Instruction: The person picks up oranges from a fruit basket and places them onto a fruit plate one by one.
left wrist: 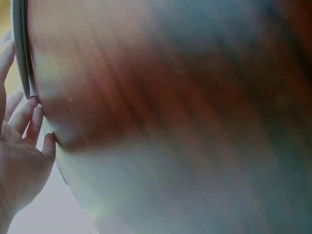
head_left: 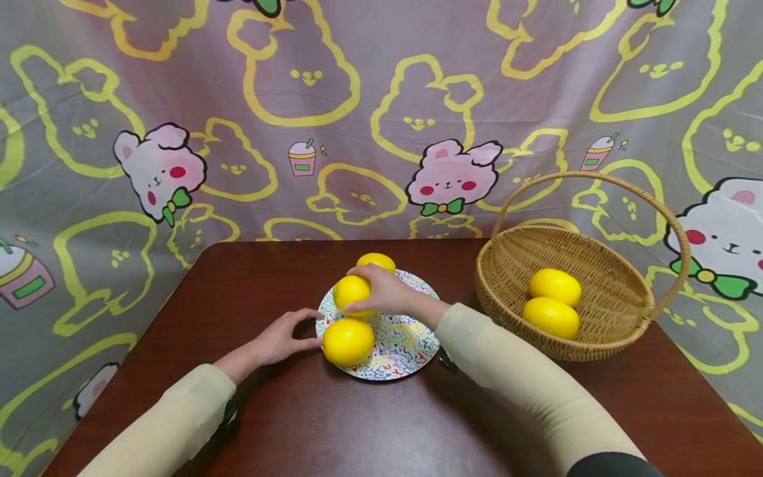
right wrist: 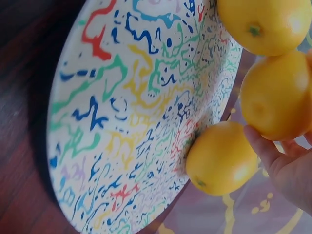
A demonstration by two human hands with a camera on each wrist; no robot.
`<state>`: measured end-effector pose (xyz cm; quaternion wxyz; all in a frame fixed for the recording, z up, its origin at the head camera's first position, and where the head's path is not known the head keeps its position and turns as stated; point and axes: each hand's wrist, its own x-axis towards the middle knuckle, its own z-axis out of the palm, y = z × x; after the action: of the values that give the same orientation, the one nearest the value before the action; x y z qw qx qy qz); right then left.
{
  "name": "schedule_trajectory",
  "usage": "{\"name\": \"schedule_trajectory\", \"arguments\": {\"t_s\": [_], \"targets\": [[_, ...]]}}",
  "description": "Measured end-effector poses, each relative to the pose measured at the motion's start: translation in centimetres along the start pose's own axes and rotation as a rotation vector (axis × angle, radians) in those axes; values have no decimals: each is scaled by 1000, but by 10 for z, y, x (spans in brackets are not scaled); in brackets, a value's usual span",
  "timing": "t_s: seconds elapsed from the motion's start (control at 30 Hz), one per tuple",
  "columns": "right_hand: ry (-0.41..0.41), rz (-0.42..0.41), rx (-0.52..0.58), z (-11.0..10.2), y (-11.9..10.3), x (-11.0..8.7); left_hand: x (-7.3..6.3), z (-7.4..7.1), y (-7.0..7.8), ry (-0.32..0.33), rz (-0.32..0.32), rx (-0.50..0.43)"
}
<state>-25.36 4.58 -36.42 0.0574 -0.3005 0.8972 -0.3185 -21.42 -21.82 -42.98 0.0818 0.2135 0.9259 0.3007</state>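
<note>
Sleeved forearms fill the bottom of the head view, reaching up over the dark wooden table (head_left: pixel 268 424). At center left the left hand (head_left: pixel 280 339) lies relaxed, fingers straight, its fingertips (left wrist: pixel 34 114) touching the near left rim of the plate (head_left: pixel 405 344); it holds nothing. Just above it, the right hand (head_left: pixel 384 291) curls its fingers and thumb round the middle lemon (head_left: pixel 352 292), gripping it from above.

That lemon sits on the left part of the squiggle-patterned plate at the middle of the frame, between a nearer lemon (head_left: pixel 348 341) at the lower left edge and a farther one (head_left: pixel 376 262) at the upper edge, mostly hidden behind the hand. It looks firm, smooth and slightly waxy, light enough for one hand, likely to roll; a wrap round its widest part seems the safest hold. The plate looks thin and may slide.

Farther right, a wicker basket (head_left: pixel 512 318) with an arched handle stands apart from the plate and holds two more lemons (head_left: pixel 554 286) side by side. Behind everything hangs a cartoon rabbit cloth (head_left: pixel 381 99).
</note>
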Motion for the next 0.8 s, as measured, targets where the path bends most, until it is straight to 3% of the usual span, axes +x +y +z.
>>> {"name": "schedule_trajectory", "arguments": {"t_s": [0.8], "targets": [[-34, 18, -10, 23, 7, 16, -1, -1, 1, -5, 5, -29]]}}
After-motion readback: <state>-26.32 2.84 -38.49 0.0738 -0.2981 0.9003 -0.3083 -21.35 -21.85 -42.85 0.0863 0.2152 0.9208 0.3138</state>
